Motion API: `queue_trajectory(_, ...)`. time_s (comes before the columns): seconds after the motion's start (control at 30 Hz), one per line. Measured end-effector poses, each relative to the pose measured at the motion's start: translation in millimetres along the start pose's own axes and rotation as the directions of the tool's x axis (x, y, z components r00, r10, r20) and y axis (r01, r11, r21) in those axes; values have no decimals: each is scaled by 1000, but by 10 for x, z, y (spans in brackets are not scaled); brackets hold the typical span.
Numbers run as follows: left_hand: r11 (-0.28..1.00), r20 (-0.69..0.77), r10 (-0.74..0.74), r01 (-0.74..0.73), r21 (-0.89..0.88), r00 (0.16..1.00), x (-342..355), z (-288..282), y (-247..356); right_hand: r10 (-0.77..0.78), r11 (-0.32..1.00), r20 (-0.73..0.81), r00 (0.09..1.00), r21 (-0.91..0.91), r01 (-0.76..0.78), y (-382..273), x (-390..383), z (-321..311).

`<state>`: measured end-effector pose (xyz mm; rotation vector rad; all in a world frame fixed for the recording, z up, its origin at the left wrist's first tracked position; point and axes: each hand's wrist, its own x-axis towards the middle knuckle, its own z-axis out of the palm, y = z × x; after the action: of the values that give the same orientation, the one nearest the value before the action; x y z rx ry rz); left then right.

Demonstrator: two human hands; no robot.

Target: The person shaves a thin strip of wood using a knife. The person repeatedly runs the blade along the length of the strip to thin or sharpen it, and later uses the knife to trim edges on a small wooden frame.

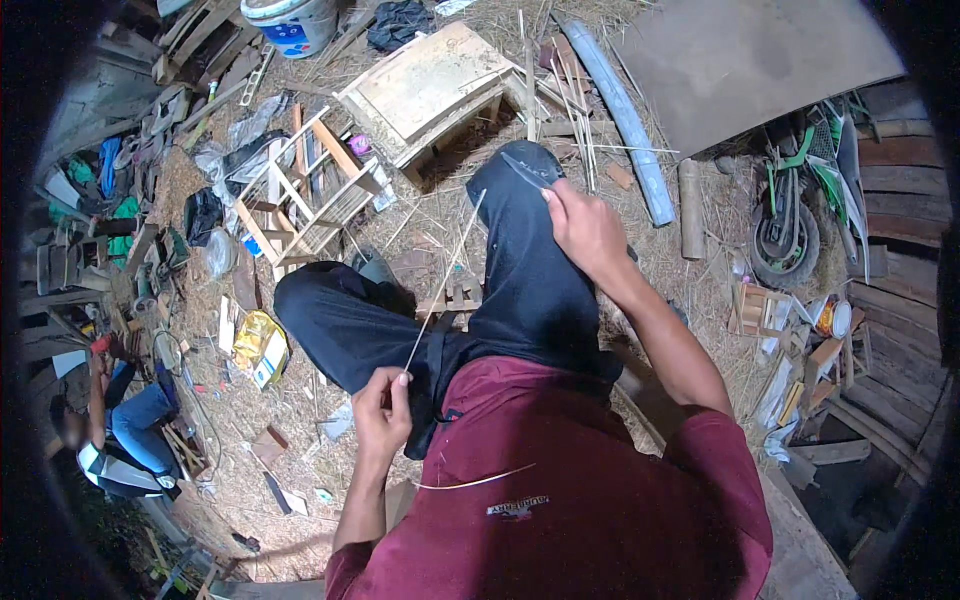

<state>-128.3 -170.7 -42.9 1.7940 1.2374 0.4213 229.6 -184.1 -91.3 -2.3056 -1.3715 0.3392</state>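
Person's sitting cross-legged on the straw floor [300, 400], working a thin bamboo strip [445, 275]. Left hand [383, 412] is pinching the strip's near end tight, prob. to steady it. Right hand [583, 228] is gripping a knife [527, 170] w/ fingers closed, resting on the right knee, blade pointing away from the body, likely for safe shaving. Strip is running from the left hand toward the knee, over the lap. Beyond the knee: a wooden stool [430, 90], a small frame [300, 190], a grey pipe [625, 120]. Another shaved sliver [475, 480] is lying on the shirt. Nothing's blocking the strip.
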Motion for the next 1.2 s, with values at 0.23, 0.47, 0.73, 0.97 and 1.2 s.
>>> queue_trajectory(0.23, 899, 47, -41, 57, -434, 998, 597, 572, 231, -83, 944, -79, 993, 314, 104, -91, -5, -308)
queue_trajectory(0.47, 844, 142, 42, 41, -534, 989, 1366, 1428, 306, -291, 956, 5, 957, -40, 291, 27, -88, 15)
queue_trajectory(0.73, 889, 171, -5, 83, -451, 985, 1189, 1341, 247, -225, 973, -12, 974, -44, 225, 62, -111, 21)
queue_trajectory(0.97, 828, 249, -87, 209, -520, 965, 783, 990, 106, -168, 986, -41, 985, -25, 167, 96, -76, 109)
queue_trajectory(1.2, 915, 222, -113, 188, -356, 969, 163, 418, -125, -120, 993, -53, 991, -20, 119, 53, -43, 149)
